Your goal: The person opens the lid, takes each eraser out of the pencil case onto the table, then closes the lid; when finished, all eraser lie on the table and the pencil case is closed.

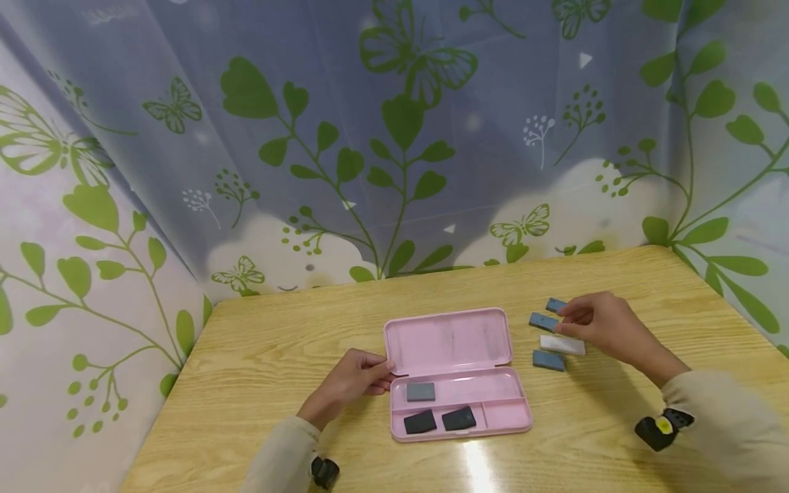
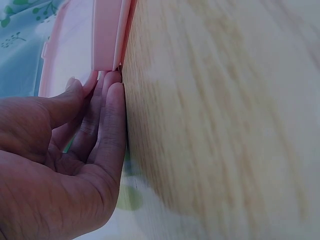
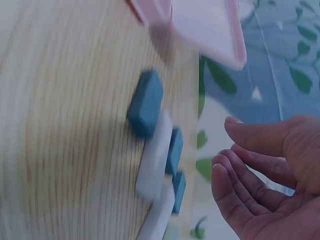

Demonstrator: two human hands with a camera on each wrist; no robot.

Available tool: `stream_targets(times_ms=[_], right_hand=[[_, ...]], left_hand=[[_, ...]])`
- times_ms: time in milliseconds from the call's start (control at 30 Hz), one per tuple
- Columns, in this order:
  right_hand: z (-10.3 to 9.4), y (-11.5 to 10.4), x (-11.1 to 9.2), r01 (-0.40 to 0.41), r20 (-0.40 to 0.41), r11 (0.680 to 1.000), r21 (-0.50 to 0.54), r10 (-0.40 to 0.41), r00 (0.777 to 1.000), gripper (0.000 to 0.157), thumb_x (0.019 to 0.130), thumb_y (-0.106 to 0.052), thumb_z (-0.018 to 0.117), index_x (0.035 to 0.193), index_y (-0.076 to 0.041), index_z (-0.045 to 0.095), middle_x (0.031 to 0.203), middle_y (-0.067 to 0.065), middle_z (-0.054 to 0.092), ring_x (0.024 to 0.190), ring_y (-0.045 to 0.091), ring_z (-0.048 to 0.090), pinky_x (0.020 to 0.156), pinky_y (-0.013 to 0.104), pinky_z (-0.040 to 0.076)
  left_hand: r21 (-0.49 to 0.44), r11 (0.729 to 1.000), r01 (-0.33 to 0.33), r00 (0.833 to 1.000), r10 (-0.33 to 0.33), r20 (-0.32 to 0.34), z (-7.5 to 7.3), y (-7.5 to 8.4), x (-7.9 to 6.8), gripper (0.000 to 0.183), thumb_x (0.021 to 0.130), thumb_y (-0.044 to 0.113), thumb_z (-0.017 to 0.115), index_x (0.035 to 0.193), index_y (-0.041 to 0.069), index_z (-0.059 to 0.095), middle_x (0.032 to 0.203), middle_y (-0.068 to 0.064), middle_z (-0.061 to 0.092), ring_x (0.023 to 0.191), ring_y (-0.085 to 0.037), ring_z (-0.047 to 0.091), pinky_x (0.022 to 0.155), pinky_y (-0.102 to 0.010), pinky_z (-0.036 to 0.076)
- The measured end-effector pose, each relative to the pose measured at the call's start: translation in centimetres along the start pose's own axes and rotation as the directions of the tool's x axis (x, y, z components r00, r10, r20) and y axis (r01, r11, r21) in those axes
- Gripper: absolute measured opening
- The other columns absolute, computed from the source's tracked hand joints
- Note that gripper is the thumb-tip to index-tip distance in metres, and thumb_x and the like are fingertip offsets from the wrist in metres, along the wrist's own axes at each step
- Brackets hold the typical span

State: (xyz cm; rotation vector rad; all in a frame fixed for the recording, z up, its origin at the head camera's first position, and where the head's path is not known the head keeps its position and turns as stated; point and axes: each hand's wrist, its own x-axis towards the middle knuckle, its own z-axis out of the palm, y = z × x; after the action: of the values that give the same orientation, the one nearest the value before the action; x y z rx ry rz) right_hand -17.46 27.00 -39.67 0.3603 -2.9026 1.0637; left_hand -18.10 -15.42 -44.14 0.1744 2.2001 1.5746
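A pink pencil case [image 1: 459,438] lies with its lid [image 1: 448,341] raised on the table. At the hinge end, my left hand [image 1: 360,373] pinches the lid's edge between thumb and fingers; in the left wrist view its fingertips [image 2: 116,90] reach under the case. Inside sit a grey eraser [image 1: 421,392] and two black blocks, the left block [image 1: 420,422] and the right block [image 1: 459,418]. Over on the right, my right hand [image 1: 607,329] hovers above blue-grey erasers [image 1: 548,361] and a white eraser [image 1: 562,345]. Nothing lies between its parted thumb and fingers.
The right wrist view shows a second white piece [image 3: 157,215] behind the first. The wooden table [image 1: 277,342] ends at a patterned curtain [image 1: 345,137] at the back, and more of that cloth hangs at both sides.
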Motion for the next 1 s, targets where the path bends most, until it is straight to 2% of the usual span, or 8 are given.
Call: stream_targets(times_ms=[233, 433, 733, 1000], right_hand=[[2.1, -2.8, -0.2, 0.099, 0.039, 0.994, 0.042, -0.101, 0.994, 0.028, 0.090, -0.015, 0.079, 0.107, 0.006, 0.073, 0.090, 0.003, 0.071, 0.079, 0.017, 0.068, 0.067, 0.030, 0.057], [4.1, -5.3, -0.1, 0.174, 0.076, 0.983, 0.058, -0.178, 0.981, 0.020, 0.088, -0.011, 0.080, 0.101, 0.002, 0.075, 0.086, 0.000, 0.070, 0.076, 0.012, 0.065, 0.066, 0.028, 0.056], [7.4, -7.7, 0.4, 0.234, 0.129, 0.968, 0.095, -0.245, 0.961, 0.017, 0.083, -0.011, 0.084, 0.095, 0.000, 0.077, 0.080, -0.005, 0.069, 0.072, 0.006, 0.063, 0.065, 0.025, 0.055], [9.5, -9.2, 0.8, 0.268, 0.163, 0.954, 0.134, -0.288, 0.944, 0.018, 0.082, -0.011, 0.086, 0.093, 0.000, 0.077, 0.079, -0.004, 0.071, 0.071, 0.005, 0.064, 0.065, 0.022, 0.055]], left_hand=[[-0.005, 1.000, 0.001, 1.000, -0.001, 0.002, 0.0, 0.1, 0.0, 0.028, 0.104, 0.016, 0.061, 0.112, -0.008, 0.073, 0.088, -0.009, 0.074, 0.074, -0.011, 0.066, 0.071, -0.027, 0.060], [-0.011, 1.000, 0.005, 1.000, -0.005, 0.004, 0.0, 0.0, 0.0, 0.028, 0.103, 0.016, 0.061, 0.112, -0.008, 0.073, 0.087, -0.008, 0.074, 0.074, -0.011, 0.067, 0.071, -0.025, 0.060], [0.000, 1.000, 0.003, 1.000, -0.003, 0.001, 0.0, 0.1, 0.0, 0.028, 0.104, 0.016, 0.060, 0.111, -0.007, 0.073, 0.087, -0.008, 0.074, 0.074, -0.011, 0.067, 0.071, -0.027, 0.060], [-0.008, 1.000, 0.009, 1.000, -0.009, 0.001, 0.0, 0.1, 0.0, 0.027, 0.103, 0.015, 0.061, 0.111, -0.007, 0.073, 0.087, -0.008, 0.074, 0.074, -0.011, 0.067, 0.071, -0.026, 0.060]])
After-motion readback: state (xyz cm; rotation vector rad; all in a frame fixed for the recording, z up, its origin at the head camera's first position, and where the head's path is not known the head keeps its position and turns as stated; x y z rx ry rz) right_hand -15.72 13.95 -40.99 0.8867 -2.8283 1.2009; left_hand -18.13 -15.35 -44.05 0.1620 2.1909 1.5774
